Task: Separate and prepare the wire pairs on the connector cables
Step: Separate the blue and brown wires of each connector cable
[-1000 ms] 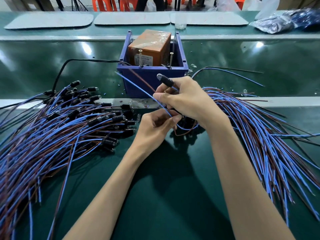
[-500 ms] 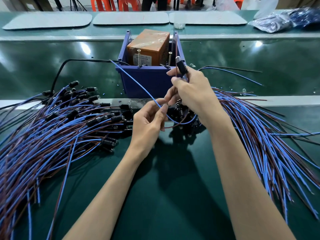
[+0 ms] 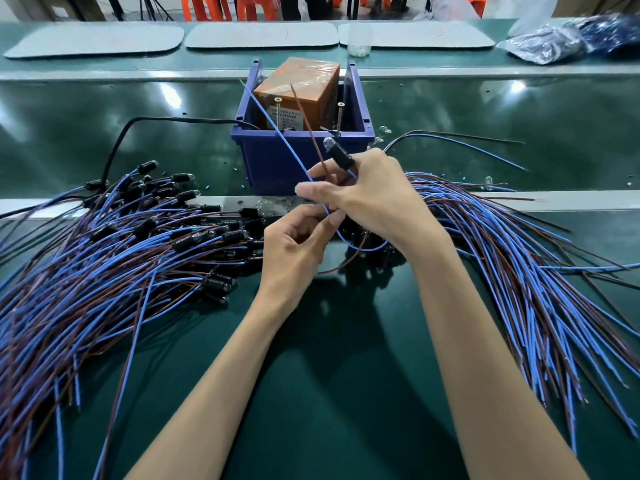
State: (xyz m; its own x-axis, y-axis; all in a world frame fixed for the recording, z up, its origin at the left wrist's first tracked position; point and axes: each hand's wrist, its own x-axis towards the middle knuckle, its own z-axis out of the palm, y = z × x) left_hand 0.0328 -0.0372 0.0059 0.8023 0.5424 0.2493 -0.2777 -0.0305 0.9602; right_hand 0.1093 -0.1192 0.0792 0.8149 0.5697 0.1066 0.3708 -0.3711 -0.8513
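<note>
The connector cable being worked on is held up just in front of the blue bin (image 3: 273, 168). Its black connector (image 3: 338, 156), with a clear rounded tip, sticks out above the right hand (image 3: 375, 202), whose fingers are curled round it while the thumb reaches toward the left. From this connector a blue wire (image 3: 277, 131) and a brown wire (image 3: 304, 116) come apart from each other. They rise tilted across the front wall of the bin and also loop down under the hands. The left hand (image 3: 294, 251), directly below the right one and touching it, has its fingers curled and pinches the blue wire near the loop; if it catches the brown one too, I cannot tell. Inside the bin stands an orange box (image 3: 304, 84) wrapped in shiny film, and two screws (image 3: 277, 110) stand upright at the bin's front edge. Left of the bin a big heap of cables (image 3: 114, 251) lies with black connectors pointing to the middle, and a black cord (image 3: 138, 124) runs from it to the bin's rim. Right of the bin another heap (image 3: 519, 258) spreads its thin blue and brown wires like a fan. All lies on a smooth, glossy green table (image 3: 329, 382). Behind the bin are flat grey mats (image 3: 263, 34) with rounded corners.
</note>
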